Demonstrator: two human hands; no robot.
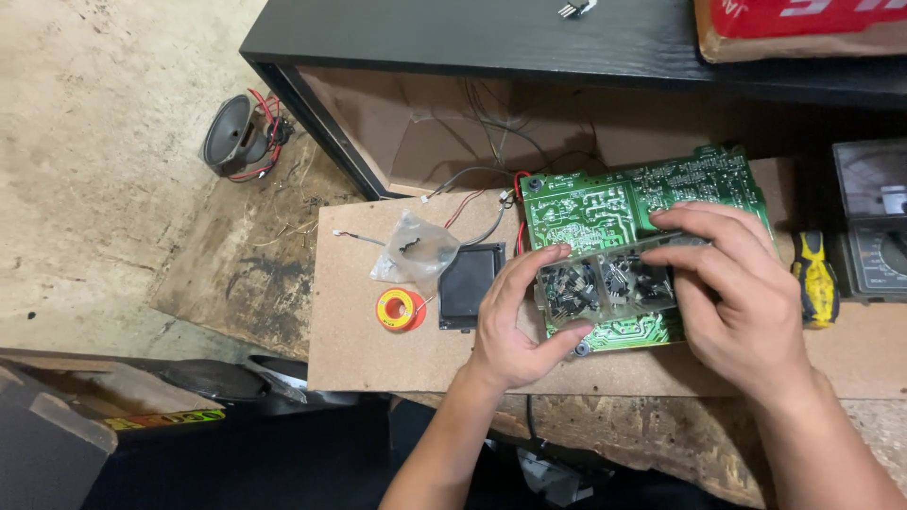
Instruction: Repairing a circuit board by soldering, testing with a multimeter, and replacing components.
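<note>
right now we see our left hand [515, 326] curled around the near left end of a small clear plastic box [605, 286], thumb along its top edge and fingers tucked under its lower corner. our right hand [732, 297] grips the other end, fingers laid flat across the box's far edge and covering its right side, so we cannot tell where the box ends there. inside the box sit small dark components, too small and blurred behind the plastic to name with any certainty. the box is held just above a green circuit board [605, 203], which lies on a pale fibreboard sheet [378, 354]; both hands hide the board's middle and lower right part.

left of the board lies a dark square panel [470, 283], and beside it a red and yellow spool [401, 310] and a crumpled clear bag [416, 247] with something dark inside. thin wires run from the board back into a shadowed recess under a black shelf [472, 38]. right of our hand, a yellow and black tool handle [815, 279] is partly covered, and a meter [874, 222] is cut off by the frame edge. far left, a loose speaker [238, 134] with red wires rests on the rough bench
</note>
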